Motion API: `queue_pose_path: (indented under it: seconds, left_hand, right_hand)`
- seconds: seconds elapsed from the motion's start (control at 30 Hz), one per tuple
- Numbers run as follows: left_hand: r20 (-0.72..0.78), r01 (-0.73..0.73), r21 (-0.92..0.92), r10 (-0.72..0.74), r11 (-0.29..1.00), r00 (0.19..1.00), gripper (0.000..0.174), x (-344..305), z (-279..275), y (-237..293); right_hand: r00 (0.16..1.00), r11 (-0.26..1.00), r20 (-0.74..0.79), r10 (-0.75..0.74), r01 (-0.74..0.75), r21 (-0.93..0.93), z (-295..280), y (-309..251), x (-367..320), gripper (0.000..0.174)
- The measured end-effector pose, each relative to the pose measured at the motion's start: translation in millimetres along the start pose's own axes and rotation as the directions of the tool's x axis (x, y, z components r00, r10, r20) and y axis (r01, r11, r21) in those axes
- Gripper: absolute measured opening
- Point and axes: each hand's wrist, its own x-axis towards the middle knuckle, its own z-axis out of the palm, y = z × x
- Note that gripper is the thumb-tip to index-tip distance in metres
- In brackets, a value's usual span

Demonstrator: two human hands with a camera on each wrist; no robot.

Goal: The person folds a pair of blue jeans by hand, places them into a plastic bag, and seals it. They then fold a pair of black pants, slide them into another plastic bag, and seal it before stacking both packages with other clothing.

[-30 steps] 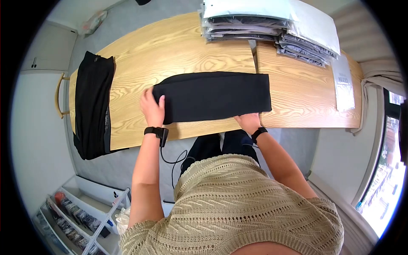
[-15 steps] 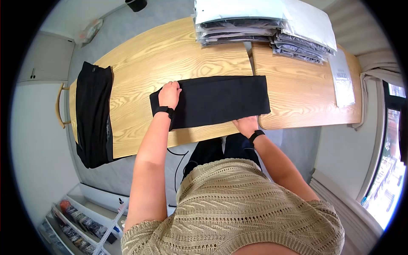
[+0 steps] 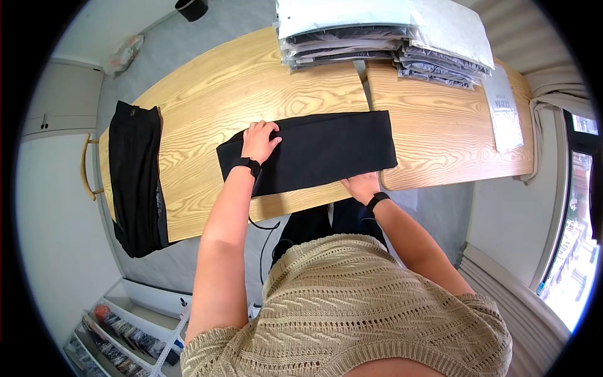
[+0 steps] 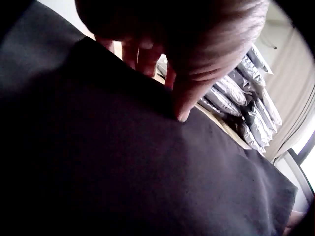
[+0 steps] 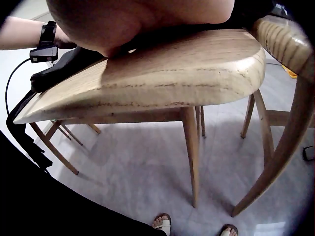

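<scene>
A folded black garment [image 3: 326, 147] lies across the wooden table [image 3: 207, 88]. My left hand [image 3: 259, 141] rests on its left part near the far edge, fingers spread; in the left wrist view, the thumb of my left hand [image 4: 211, 54] touches the dark fabric [image 4: 123, 157] and the other fingers reach past its ridge. At the near edge, toward the right end, my right hand [image 3: 362, 186] lies against the fabric, its fingertips partly hidden. The right wrist view shows my right hand [image 5: 142, 22] above the table edge [image 5: 162, 91], its fingers out of sight.
Another black garment [image 3: 135, 182] lies lengthwise at the table's left end. Stacked bagged packages [image 3: 352, 44] stand at the back right, beside a flat clear packet [image 3: 502, 113]. A gap divides the two tabletops. A sectioned bin [image 3: 138, 314] is on the floor at lower left.
My left hand has moved from the garment's left end onto its upper left part, fingers now more spread. The garment's left end now slants. My right hand has stayed at the near edge.
</scene>
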Motion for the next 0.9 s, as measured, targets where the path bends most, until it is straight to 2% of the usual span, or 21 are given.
queue_pose_path:
  seconds: [0.03,0.17,0.2,0.27,0.33,0.4,0.47,0.6,0.67,0.7,0.73,0.77,0.8,0.87,0.9]
  left_hand:
    - [0.07,0.037,-0.002,-0.036,0.999,0.997,0.019,1.3,0.3,-1.0]
    - [0.138,0.048,0.012,-0.049,0.999,0.989,0.018,9.4,-0.4,-7.5]
    - [0.093,0.056,-0.018,-0.055,0.998,0.994,0.017,11.2,1.0,-9.3]
    - [0.05,0.059,-0.049,-0.057,0.997,0.997,0.017,12.6,6.3,-9.8]
    - [-0.058,0.104,-0.05,-0.107,0.993,0.993,0.017,9.8,9.9,-5.4]
    - [-0.096,0.124,0.002,-0.123,0.992,0.988,0.016,7.7,15.5,1.0]
    - [-0.19,0.15,0.063,-0.136,0.987,0.972,0.012,7.6,18.4,4.8]
    - [-0.227,0.195,0.126,-0.163,0.973,0.96,0.012,7.2,17.4,14.2]
    - [-0.384,0.113,0.208,-0.024,0.972,0.923,0.016,4.9,13.0,27.8]
    - [-0.334,0.015,0.261,0.076,0.965,0.94,0.021,2.0,6.5,46.0]
    - [-0.197,-0.114,0.215,0.157,0.97,0.968,0.024,-1.2,4.4,61.9]
    - [0.011,-0.266,0.075,0.266,0.961,0.964,0.031,-5.4,-0.9,79.1]
    - [0.033,-0.396,0.033,0.395,0.918,0.918,0.037,-22.8,2.5,96.0]
    - [0.172,-0.444,-0.107,0.456,0.89,0.873,0.061,-49.1,24.6,108.7]
    - [0.22,-0.434,-0.059,0.436,0.899,0.873,0.066,-58.7,33.5,113.3]
  right_hand:
    - [0.998,1.0,0.057,0.016,-0.016,0.001,0.8,0.3,0.5,0.044]
    - [0.972,0.996,0.219,0.079,-0.084,0.016,-10.4,-3.7,2.9,0.043]
    - [0.972,0.996,0.219,0.081,-0.086,0.015,-12.0,-4.4,3.1,0.043]
    - [0.991,0.995,0.114,0.071,-0.078,0.058,-15.4,-5.6,3.1,0.041]
    - [0.984,0.995,0.158,0.076,-0.086,0.056,-14.6,-4.5,3.5,0.041]
    - [0.975,0.994,0.206,0.08,-0.093,0.053,-17.1,-5.3,2.9,0.04]
    - [0.979,0.99,0.183,0.085,-0.104,0.099,-23.5,-6.9,3.3,0.041]
    - [0.99,0.991,0.116,0.078,-0.089,0.095,-26.3,-8.7,3.1,0.042]
    - [0.996,0.99,0.051,0.079,-0.085,0.113,-22.4,-8.1,4.2,0.043]
    - [0.995,0.99,0.053,0.082,-0.087,0.112,-22.7,-7.1,6.5,0.043]
    - [0.981,0.991,0.172,0.093,-0.108,0.079,-23.8,-6.6,7.8,0.044]
    - [0.952,0.991,0.288,0.106,-0.124,0.045,-24.3,-6.9,7.6,0.044]
    - [0.951,0.991,0.289,0.111,-0.129,0.043,-23.9,-7.5,6.7,0.044]
    - [0.99,0.988,0.096,0.099,-0.109,0.109,-17.3,-6.3,2.4,0.045]
    - [0.992,0.995,-0.111,0.055,-0.046,0.087,-8.0,-3.6,-0.6,0.042]
